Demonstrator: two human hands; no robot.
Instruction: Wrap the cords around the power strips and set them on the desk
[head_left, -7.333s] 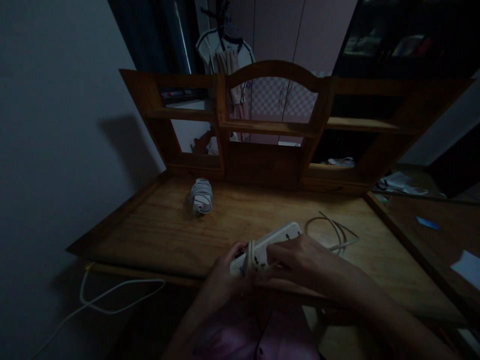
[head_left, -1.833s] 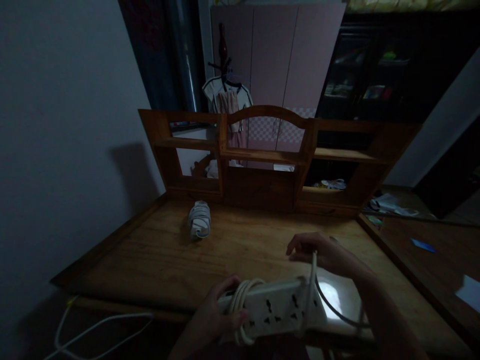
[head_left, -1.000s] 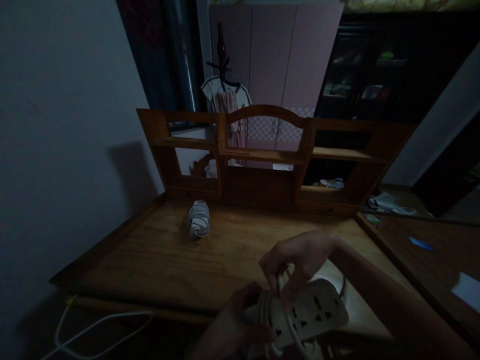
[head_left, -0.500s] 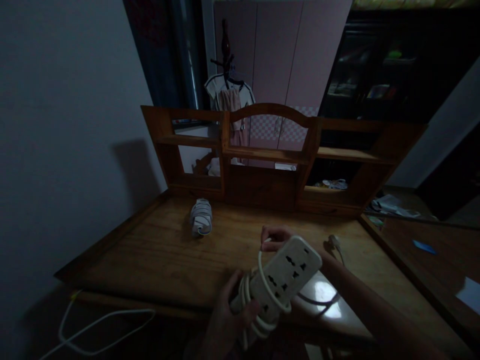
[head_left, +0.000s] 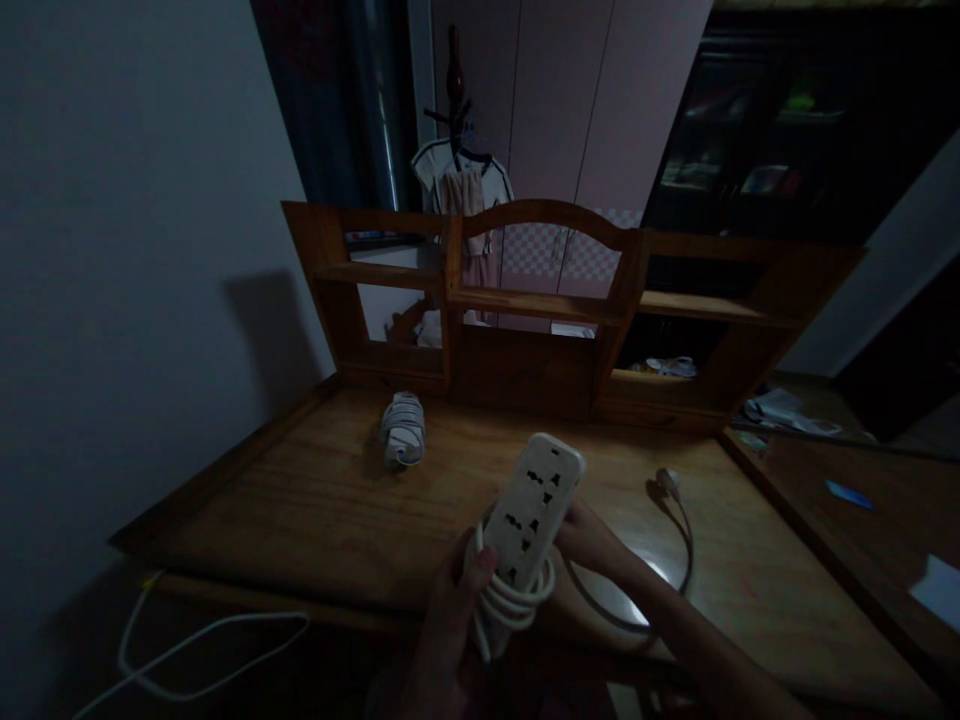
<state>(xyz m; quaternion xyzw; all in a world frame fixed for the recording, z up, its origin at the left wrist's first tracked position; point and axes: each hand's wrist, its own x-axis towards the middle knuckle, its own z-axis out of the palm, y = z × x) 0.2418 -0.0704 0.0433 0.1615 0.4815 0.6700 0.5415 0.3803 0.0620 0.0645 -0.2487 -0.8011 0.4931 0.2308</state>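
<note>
Toward six o'clock, above the desk's (head_left: 315, 490) near edge, the left hand (head_left: 454, 612) curled round the power strip (head_left: 529, 500), thumb over the coiled cord (head_left: 519, 606), apparently to stop it slipping. The right hand (head_left: 589, 540) sat behind, fingers hidden, hold unclear. The plug (head_left: 667, 481) lay at four o'clock.

The right hand (head_left: 587, 537) has its fingers hidden behind the power strip (head_left: 529, 510), so whether they grip cannot be told. Coils of pale cord (head_left: 517, 608) cover much of the strip's near end. The bottom edge cuts the right forearm (head_left: 697, 635) and the white cable (head_left: 202, 631). Markings on the blue card (head_left: 848, 494) (far right) are too small to read.
</note>
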